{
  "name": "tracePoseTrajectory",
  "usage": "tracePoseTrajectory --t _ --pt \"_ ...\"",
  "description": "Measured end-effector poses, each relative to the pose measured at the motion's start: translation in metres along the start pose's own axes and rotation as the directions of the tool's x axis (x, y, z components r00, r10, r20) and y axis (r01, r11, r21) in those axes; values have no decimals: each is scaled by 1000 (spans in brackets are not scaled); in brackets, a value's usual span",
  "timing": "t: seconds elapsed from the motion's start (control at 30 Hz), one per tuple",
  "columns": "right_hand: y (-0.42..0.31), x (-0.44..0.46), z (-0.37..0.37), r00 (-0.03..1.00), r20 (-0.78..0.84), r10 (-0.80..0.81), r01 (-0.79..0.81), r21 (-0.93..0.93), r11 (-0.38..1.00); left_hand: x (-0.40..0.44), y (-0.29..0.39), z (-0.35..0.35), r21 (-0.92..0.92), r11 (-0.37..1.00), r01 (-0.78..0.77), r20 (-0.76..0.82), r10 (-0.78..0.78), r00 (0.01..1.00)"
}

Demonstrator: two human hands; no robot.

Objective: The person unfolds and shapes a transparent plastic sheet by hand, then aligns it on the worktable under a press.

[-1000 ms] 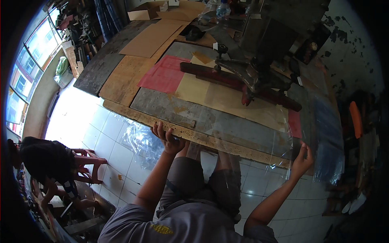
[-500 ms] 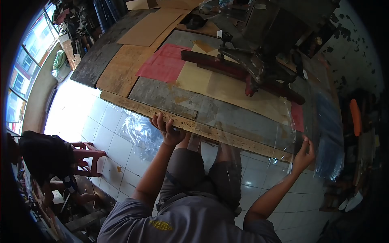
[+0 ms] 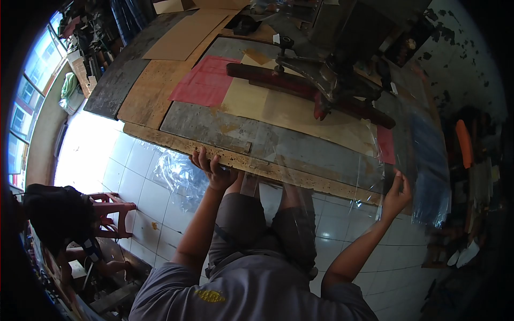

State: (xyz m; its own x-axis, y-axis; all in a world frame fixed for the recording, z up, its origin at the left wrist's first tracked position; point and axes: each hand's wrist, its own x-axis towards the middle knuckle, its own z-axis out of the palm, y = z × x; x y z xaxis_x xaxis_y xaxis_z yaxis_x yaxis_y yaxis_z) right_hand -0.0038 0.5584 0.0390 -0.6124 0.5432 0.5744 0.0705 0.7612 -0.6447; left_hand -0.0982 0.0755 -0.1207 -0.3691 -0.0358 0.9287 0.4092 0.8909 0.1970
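Observation:
My left hand [image 3: 215, 174] has its fingers curled over the wooden front edge [image 3: 182, 143] of the worktable; whether plastic film is also under them is unclear. At the table's right front corner, my right hand [image 3: 397, 197] pinches the side of a clear plastic sheet [image 3: 300, 198]. This sheet spreads over the front edge and hangs partly below it, its outline hard to see. Behind lie a cream sheet [image 3: 300, 115] and red sheets [image 3: 201, 83] on the grey tabletop. A dark press bar [image 3: 267, 80] with red parts spans them.
Brown cardboard [image 3: 187, 35] lies at the back left. Bluish plastic [image 3: 431, 176] hangs off the right end. Crumpled clear plastic [image 3: 182, 176] is on the tiled floor. A person [image 3: 59, 219] works at lower left beside a red stool [image 3: 115, 214]. An orange object [image 3: 463, 143] stands at right.
The view has shifted slightly, so the table appears a little further left and up. Both hands keep nearly the same places at the table edge.

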Motion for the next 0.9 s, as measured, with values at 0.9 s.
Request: tracePoseTrajectory --t 0.9 --pt "-1 1 0 1000 14 24 -24 -5 1000 -1 0 2 4 1000 0 -8 0 1000"
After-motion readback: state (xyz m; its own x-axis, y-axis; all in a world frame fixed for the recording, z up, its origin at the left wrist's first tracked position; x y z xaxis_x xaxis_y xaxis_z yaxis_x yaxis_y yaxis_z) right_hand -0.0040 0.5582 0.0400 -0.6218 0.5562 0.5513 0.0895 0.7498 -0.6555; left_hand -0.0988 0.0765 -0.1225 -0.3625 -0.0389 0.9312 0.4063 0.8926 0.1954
